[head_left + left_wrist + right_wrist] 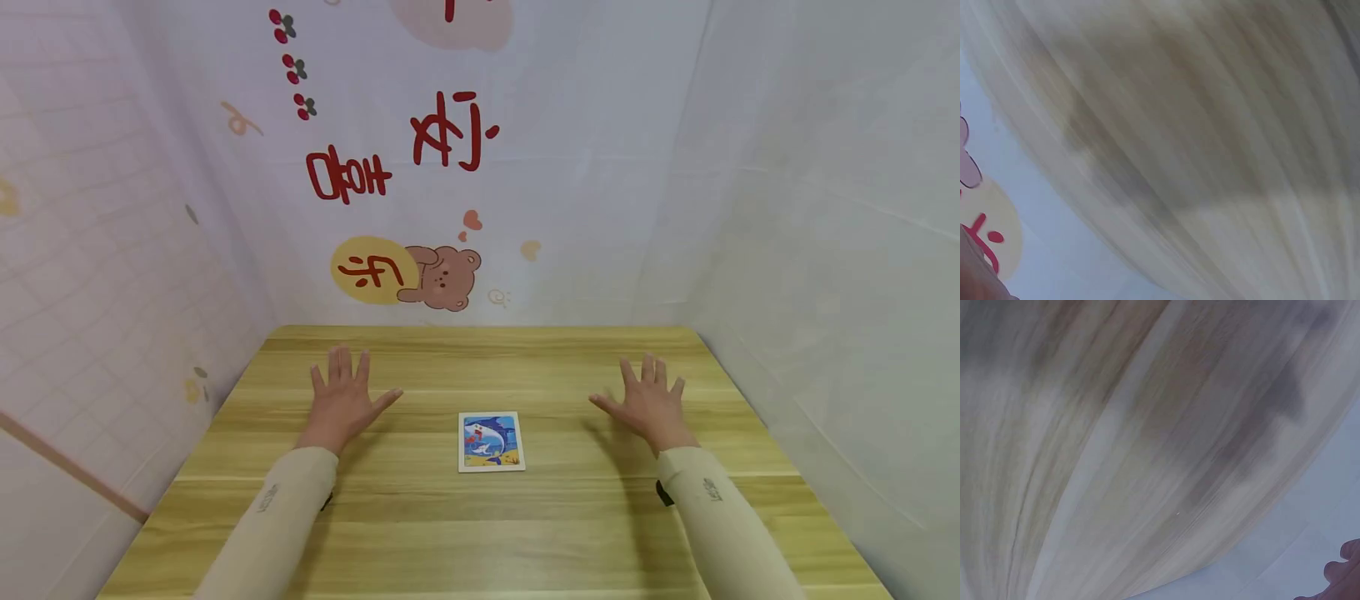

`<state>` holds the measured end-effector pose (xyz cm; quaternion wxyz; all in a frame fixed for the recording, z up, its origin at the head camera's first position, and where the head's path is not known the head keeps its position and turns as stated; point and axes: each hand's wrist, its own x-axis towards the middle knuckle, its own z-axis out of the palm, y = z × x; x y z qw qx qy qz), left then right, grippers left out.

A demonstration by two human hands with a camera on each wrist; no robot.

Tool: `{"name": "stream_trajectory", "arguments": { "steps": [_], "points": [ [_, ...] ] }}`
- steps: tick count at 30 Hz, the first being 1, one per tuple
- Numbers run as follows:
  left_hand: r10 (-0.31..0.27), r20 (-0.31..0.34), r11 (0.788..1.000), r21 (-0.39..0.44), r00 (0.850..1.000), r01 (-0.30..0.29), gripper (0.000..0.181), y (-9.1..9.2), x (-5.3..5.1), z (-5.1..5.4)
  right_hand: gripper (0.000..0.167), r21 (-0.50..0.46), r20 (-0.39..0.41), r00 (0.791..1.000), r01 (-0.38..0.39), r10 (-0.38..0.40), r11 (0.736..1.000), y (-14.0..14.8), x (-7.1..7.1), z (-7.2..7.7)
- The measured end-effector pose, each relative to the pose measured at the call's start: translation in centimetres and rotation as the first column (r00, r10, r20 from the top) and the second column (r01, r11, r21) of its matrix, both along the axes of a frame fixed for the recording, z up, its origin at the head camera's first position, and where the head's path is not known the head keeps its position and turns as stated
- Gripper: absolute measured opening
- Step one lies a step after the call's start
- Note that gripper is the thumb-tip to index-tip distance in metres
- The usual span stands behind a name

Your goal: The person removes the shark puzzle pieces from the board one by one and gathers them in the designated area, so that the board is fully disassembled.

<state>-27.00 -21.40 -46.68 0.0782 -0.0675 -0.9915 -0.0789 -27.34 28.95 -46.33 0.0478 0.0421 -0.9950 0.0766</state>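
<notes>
The shark picture card (pixel 491 442) lay on the wood-grain table (pixel 480 542); the left hand (pixel 341 404), between its nine and ten o'clock, and right hand (pixel 651 407), between two and three, were apart, fingers spread. The yellow disc (pixel 375 269) read "乐"; sleeve lettering (pixel 267 497) was unclear.

Pale wood grain is running right across the tabletop (pixel 480 542)! At twelve o'clock a white backdrop (pixel 592 167) is rising, showing off a brown bear (pixel 450 279) and red lettering (pixel 442 129), with cherries (pixel 288 61) dangling towards eleven. A grid-patterned wall (pixel 75 208) is flanking nine, a plain white wall (pixel 847 208) holding three.
</notes>
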Motion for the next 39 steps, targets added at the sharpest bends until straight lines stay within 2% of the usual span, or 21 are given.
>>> {"name": "stream_trajectory", "arguments": {
  "steps": [7,13,17,23,29,34,39],
  "points": [
    [-0.016,0.015,0.996,0.086,1.000,0.015,0.098,2.8,-0.8,0.6,0.088,-0.067,-0.004,1.000,-0.028,0.028,0.997,-2.2,-0.3,0.9],
    [-0.041,0.049,0.979,0.201,0.998,0.030,0.093,5.4,-1.1,0.7,0.081,-0.095,0.010,0.999,-0.050,0.052,0.994,-3.9,-0.5,0.6],
    [-0.064,0.025,0.971,0.230,0.998,0.057,0.088,7.3,-1.2,0.4,0.077,-0.118,0.031,0.998,-0.049,0.053,0.992,-4.5,-0.6,0.3],
    [-0.105,-0.015,0.946,0.308,0.994,0.105,0.078,10.2,-0.8,0.1,0.072,-0.187,0.075,0.996,-0.042,0.056,0.982,-5.9,-0.6,0.1],
    [-0.113,0.019,0.914,0.394,0.993,0.097,0.072,12.8,-0.4,-0.8,0.062,-0.329,0.084,0.993,-0.045,0.077,0.943,-7.8,-0.4,-0.3],
    [-0.145,0.005,0.884,0.450,0.989,0.128,0.061,14.3,0.4,-1.1,0.053,-0.420,0.070,0.994,-0.048,0.085,0.906,-9.3,-0.1,-0.8],
    [-0.157,0.022,0.881,0.456,0.987,0.130,0.053,15.5,0.7,-2.1,0.045,-0.494,0.096,0.993,-0.013,0.070,0.869,-10.9,0.1,-1.7]
  ]
}}
